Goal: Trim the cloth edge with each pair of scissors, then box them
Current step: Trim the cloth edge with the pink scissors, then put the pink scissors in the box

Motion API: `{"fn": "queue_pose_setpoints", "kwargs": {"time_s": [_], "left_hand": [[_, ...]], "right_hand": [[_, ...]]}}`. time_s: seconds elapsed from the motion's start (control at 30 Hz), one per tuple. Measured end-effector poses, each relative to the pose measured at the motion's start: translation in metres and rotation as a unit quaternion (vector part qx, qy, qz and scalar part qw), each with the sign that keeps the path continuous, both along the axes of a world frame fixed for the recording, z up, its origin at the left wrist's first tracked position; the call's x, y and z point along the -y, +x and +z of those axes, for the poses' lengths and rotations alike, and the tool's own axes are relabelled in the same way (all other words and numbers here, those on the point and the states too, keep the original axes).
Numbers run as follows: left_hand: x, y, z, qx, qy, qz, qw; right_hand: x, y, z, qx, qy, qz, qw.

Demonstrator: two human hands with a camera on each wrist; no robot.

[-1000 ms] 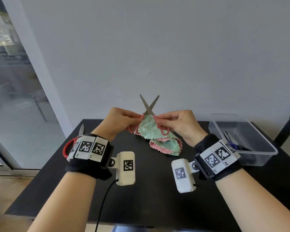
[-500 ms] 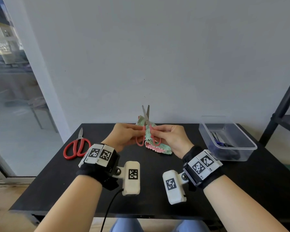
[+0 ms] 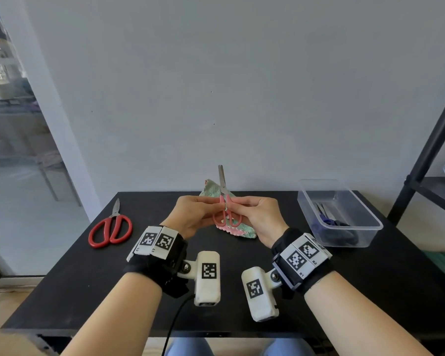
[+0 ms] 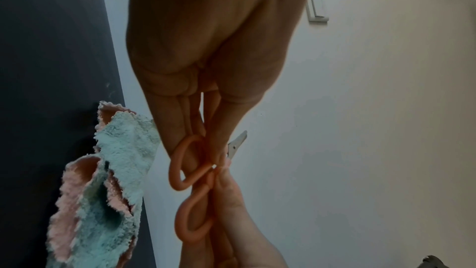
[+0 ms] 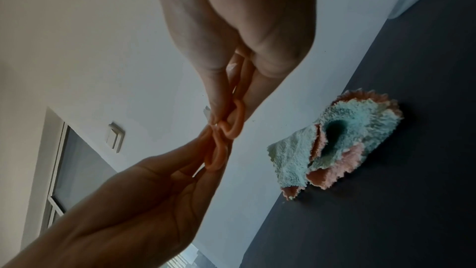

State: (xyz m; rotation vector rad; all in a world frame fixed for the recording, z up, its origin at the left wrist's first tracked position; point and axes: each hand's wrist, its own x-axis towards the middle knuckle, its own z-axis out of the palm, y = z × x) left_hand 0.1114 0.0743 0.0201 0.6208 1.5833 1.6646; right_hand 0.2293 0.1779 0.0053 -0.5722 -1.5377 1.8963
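— Where do we stand?
— We pinch the small pink scissors [image 3: 226, 209] by their loops, left hand [image 3: 190, 217] on one, right hand [image 3: 257, 217] on the other, blades together and pointing up. The cloth [image 3: 238, 231] lies crumpled on the table [image 3: 62, 291] just behind our hands, and the box [image 3: 344, 217] sits off to our right.
— Boxing next, we reckon?
— Likely. We should keep the blades together, take the pair in the right hand alone, and lay it flat beside those already inside. The red scissors [image 3: 111, 228] wait at our left
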Motion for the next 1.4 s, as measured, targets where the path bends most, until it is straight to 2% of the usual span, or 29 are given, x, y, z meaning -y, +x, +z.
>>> {"fn": "queue_pose_setpoints", "kwargs": {"time_s": [0.27, 0.5, 0.6, 0.83, 0.93, 1.03, 1.17, 1.3, 1.4], "left_hand": [[-0.009, 0.000, -0.009, 0.041, -0.014, -0.010, 0.999], [-0.010, -0.002, -0.010, 0.049, -0.018, -0.011, 0.999], [-0.015, 0.002, -0.013, 0.055, -0.020, -0.002, 0.998], [-0.030, 0.025, -0.001, 0.044, -0.035, -0.056, 0.997], [-0.043, 0.037, 0.002, -0.038, -0.081, -0.069, 0.994], [-0.066, 0.050, 0.001, -0.146, -0.130, -0.090, 0.977], [-0.099, 0.066, -0.007, -0.250, -0.155, -0.103, 0.950], [-0.127, 0.080, -0.022, -0.302, -0.149, -0.114, 0.935], [-0.141, 0.089, -0.031, -0.325, -0.154, -0.124, 0.925]], "right_hand": [[-0.009, 0.000, -0.007, 0.026, 0.020, -0.009, 0.999], [-0.017, 0.006, -0.006, 0.088, 0.076, 0.064, 0.991], [-0.011, 0.007, -0.002, 0.132, 0.148, 0.038, 0.979], [-0.031, 0.011, -0.001, 0.228, 0.244, -0.045, 0.941], [-0.048, 0.025, 0.004, 0.246, 0.254, -0.055, 0.934], [-0.069, 0.047, 0.011, 0.264, 0.261, -0.075, 0.926], [-0.098, 0.083, 0.023, 0.294, 0.285, -0.107, 0.906], [-0.129, 0.115, 0.027, 0.360, 0.302, -0.107, 0.876], [-0.151, 0.130, 0.020, 0.382, 0.280, -0.110, 0.874]]}}
